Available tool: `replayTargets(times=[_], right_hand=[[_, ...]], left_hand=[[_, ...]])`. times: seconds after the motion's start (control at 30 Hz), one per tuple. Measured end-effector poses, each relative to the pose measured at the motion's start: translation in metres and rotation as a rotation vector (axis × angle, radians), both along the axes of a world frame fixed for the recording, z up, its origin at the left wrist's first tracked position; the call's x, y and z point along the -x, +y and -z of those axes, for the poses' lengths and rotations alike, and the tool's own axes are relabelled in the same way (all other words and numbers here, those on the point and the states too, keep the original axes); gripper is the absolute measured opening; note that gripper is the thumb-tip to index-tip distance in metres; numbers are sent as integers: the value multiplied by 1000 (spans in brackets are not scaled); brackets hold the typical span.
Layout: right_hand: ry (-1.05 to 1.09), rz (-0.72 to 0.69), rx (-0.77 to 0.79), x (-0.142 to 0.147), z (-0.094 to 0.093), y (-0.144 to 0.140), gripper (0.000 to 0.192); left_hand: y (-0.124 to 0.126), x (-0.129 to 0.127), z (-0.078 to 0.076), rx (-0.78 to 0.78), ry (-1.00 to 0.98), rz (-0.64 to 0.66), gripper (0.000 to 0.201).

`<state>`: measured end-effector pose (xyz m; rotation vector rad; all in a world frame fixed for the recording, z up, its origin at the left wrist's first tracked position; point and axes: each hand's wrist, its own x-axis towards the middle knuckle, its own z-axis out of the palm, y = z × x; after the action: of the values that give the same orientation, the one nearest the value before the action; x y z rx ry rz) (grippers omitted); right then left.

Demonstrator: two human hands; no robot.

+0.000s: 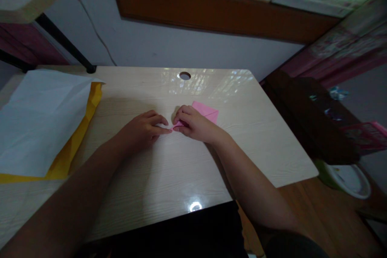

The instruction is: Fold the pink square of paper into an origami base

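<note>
Here, seen from a head cam looking down, two bare forearms reach in from the bottom of the frame to meet near the centre of a pale wood-grain desk (169,177). Between the hands lies a small piece of pink paper (207,111), already folded at least once: its far part shows as a flat, angular flap w/ a visible crease, sticking out just past the right knuckles toward the upper right of centre. How many folds are in it can't be told, since most of it is covered. Judging by that, the folding looks partway done; the shape isn't recognisable as anything finished yet. The left hand (143,127), left of centre, rests palm-down on the desk, fingers loosely curled, w/ the fingertips touching the near pink corner, pressing rather than gripping. The right hand (195,124), just right of centre, is curled over the paper, thumb & fingers pinched on its near edge. The two hands almost touch at that corner. At the left of the frame lie a large white sheet (39,121) over a yellow sheet (90,109), well apart from the hands. A round cable hole (184,75) sits at the desk's far edge, top centre.
</note>
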<state>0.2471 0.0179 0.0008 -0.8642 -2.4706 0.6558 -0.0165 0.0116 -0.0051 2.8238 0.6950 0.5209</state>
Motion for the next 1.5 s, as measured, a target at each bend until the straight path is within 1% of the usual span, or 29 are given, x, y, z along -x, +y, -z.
replayTargets(times=[0.13, 0.27, 0.43, 0.53, 0.67, 0.83, 0.93, 1.0, 1.07, 1.17, 1.3, 1.5], right_hand=[[5, -15, 18, -5, -4, 1, 12], [-10, -25, 27, -12, -6, 3, 17], [-29, 31, 19, -23, -9, 3, 22], [-2, 70, -2, -28, -10, 2, 23], [51, 72, -26, -33, -9, 5, 12], [32, 60, -55, -33, -5, 7, 15], [29, 86, -67, -31, 0, 6, 18], [26, 107, -69, -28, 3, 5, 20], [27, 138, -81, -24, 5, 4, 20], [16, 199, -113, -16, 7, 2, 19], [-14, 256, -140, -8, 8, 1, 20], [-43, 260, -158, -5, 11, 1, 20]], left_hand=[[1, 1, 2, 0, 0, -2, 45], [1, 1, 0, 15, -16, -1, 45], [-1, -1, -4, -21, -31, -8, 46], [-1, -1, -5, -46, -26, -21, 47], [0, 2, -4, -88, 0, -99, 44], [2, 7, -4, -154, 22, -233, 36], [1, 5, -8, -173, 29, -275, 30], [0, 3, -9, -186, 7, -301, 30], [-2, 1, -9, -179, -24, -310, 36], [-4, -3, -5, -139, -22, -240, 45], [-8, -8, 0, -116, -6, -110, 44], [-11, -11, -4, -73, -18, -21, 41]])
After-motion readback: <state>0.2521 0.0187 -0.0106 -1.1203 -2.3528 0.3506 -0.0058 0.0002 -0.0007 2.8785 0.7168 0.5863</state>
